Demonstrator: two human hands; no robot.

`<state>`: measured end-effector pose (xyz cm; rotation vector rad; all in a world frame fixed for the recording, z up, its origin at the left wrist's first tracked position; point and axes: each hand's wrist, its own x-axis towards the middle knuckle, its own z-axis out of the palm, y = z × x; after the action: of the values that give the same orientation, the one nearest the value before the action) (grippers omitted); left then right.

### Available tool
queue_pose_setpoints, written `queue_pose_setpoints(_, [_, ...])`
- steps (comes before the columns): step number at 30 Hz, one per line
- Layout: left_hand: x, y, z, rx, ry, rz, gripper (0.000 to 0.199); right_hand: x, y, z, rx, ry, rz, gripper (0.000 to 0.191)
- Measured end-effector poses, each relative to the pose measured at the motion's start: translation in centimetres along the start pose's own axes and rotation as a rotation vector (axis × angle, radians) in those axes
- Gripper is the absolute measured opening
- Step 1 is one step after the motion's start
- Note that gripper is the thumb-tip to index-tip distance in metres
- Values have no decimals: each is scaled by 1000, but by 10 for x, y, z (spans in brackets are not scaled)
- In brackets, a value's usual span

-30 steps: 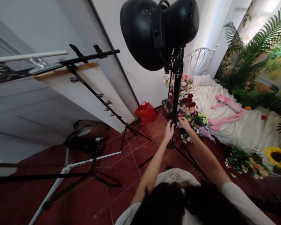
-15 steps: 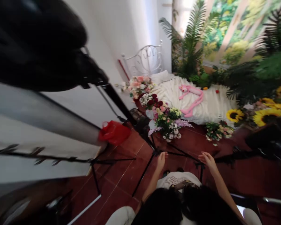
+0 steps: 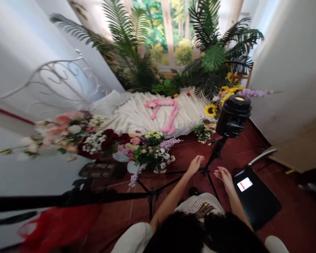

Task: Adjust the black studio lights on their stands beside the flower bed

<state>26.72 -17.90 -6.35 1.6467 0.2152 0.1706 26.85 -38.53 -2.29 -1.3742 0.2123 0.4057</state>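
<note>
My left hand is raised in front of me with bent fingers apart, holding nothing. To its right, my right hand is also raised, its fingers loosely curled and apart with nothing in them. Between and beyond the hands rises a black light stand with a black lamp head on top. Neither hand visibly touches it. A pink plush toy lies on the cream blanket of the bed farther ahead.
Artificial flowers line the bed's front. Palm leaves stand behind it. A black chair with a lit phone is at right. A red bag and a black pole are at lower left.
The view has swung to the right, bringing the chair, phone and lamp head into clear sight. Both hands appear closer together and remain empty.
</note>
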Motion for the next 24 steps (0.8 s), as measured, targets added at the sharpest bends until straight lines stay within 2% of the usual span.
queue_pose_setpoints(3, [32, 23, 33, 37, -74, 185, 41, -6, -3, -13, 48, 19, 11, 35])
queue_pose_setpoints(7, [58, 32, 63, 97, -121, 271, 42, 0, -8, -19, 213, -61, 107, 25])
queue_pose_setpoints(12, [65, 29, 73, 177, -111, 262, 37, 28, -21, -6, 363, -214, 223, 29])
queue_pose_setpoints(16, [64, 31, 71, 221, -106, 251, 35, 51, -26, 7, 233, -176, 246, 38])
queue_pose_setpoints(19, [63, 33, 70, 242, -101, 254, 36, 59, -24, 6, -78, -91, 100, 35])
queue_pose_setpoints(24, [63, 32, 72, 271, -108, 254, 36, 55, -35, -5, -675, 32, -394, 27])
